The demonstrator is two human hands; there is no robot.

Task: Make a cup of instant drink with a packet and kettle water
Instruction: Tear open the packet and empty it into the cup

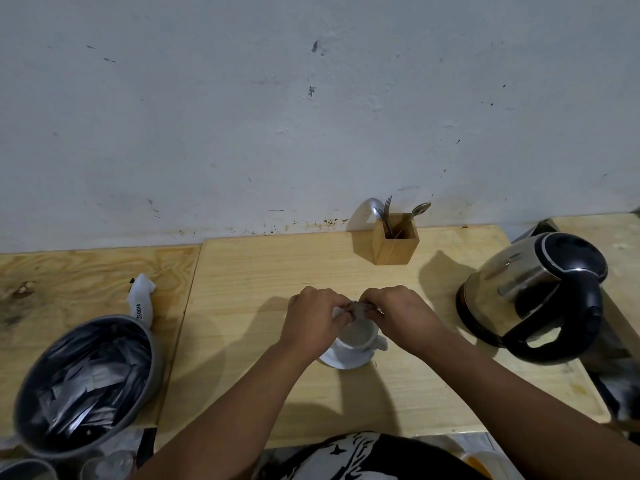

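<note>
A wooden holder (396, 243) stood upright at the back of my table (263, 271), against the stained white wall (242, 116), with a fork (388, 207) and spoons (419, 209) standing in it. To my left a grey bin (86, 382) lined in dark plastic held crumpled wrappers; a white tag (141, 299) lay just behind it.
</note>
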